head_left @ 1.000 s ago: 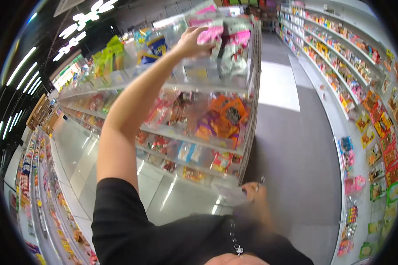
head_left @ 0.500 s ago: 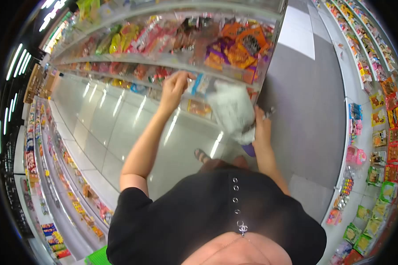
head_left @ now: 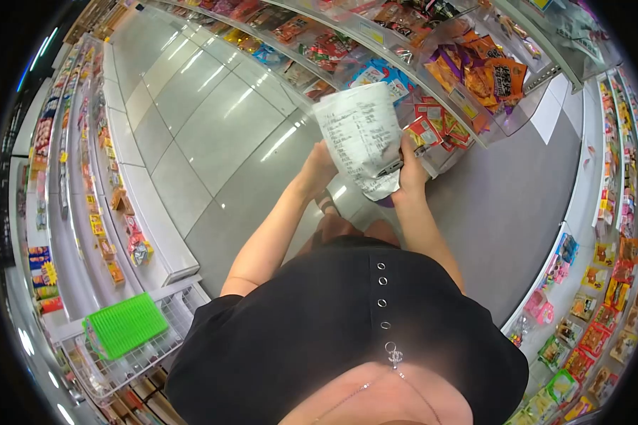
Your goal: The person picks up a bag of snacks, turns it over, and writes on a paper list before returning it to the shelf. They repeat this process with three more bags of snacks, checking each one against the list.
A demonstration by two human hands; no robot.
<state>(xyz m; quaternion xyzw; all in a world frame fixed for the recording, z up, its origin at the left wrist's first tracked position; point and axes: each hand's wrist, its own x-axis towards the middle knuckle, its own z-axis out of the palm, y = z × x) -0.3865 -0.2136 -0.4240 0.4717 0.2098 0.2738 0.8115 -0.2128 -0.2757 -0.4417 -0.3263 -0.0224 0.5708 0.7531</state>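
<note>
Printed list (head_left: 360,131), a long white sheet covered in rows of small dark type, is held up in front of the person at about chest level, tilted a little and curling at its bottom end. The left hand (head_left: 317,164) is closed on the lower left edge, its fingers mostly hidden behind the paper. The right hand (head_left: 410,170) pinches the lower right edge, thumb on the front face, with a dark pen (head_left: 394,168) clamped in the same grip and lying across the corner of the printed list. Both hands are tight on the sheet and near each other, with only the paper's width between them. Just beyond the sheet's top stands a clear-fronted shelf unit (head_left: 475,124) stocked with orange and purple snack packets (head_left: 478,71) and red ones lower down. Underfoot is glossy pale tile (head_left: 213,127) catching the ceiling lights, meeting a matt grey strip of floor (head_left: 524,205) to the right. A sandalled foot (head_left: 326,204) shows beneath the hands. Low shelves of packets (head_left: 113,212) run along the left side of the aisle, a wall of hanging packets (head_left: 595,312) curves down the right, and a green plastic basket (head_left: 124,324) sits in a white wire trolley (head_left: 131,363) at the lower left.
</note>
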